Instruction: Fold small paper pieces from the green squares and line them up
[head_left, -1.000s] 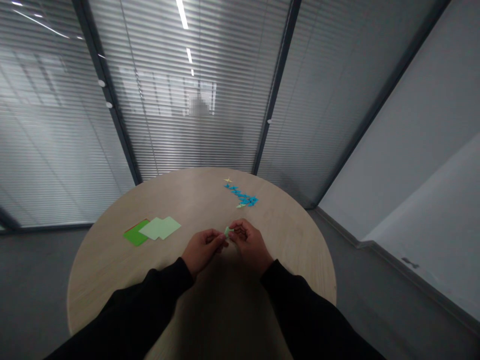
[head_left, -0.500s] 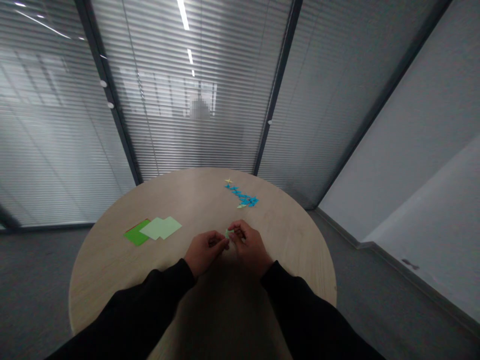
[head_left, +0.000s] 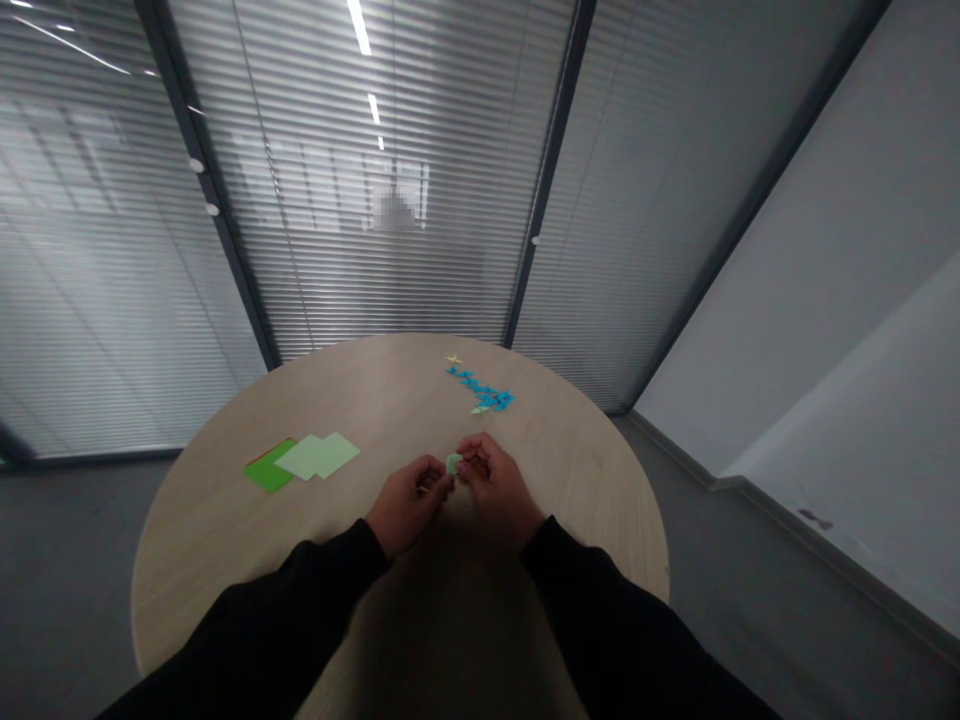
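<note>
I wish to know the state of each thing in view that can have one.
Left hand: curled, grip unclear
Right hand: closed on small green piece
Small green piece: held, folds unclear
Pale green sheets: flat, overlapping
Bright green sheet: flat, partly covered
Blue pieces: folded, in uneven row
Yellow piece: lying beyond the blue pieces
Pale piece: beside the blue pieces
Blinds: lowered

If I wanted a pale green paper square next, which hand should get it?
Probably the left hand: the pale green paper squares lie on its side. The right hand is farther from them and pinches a small pale green paper piece.
</note>
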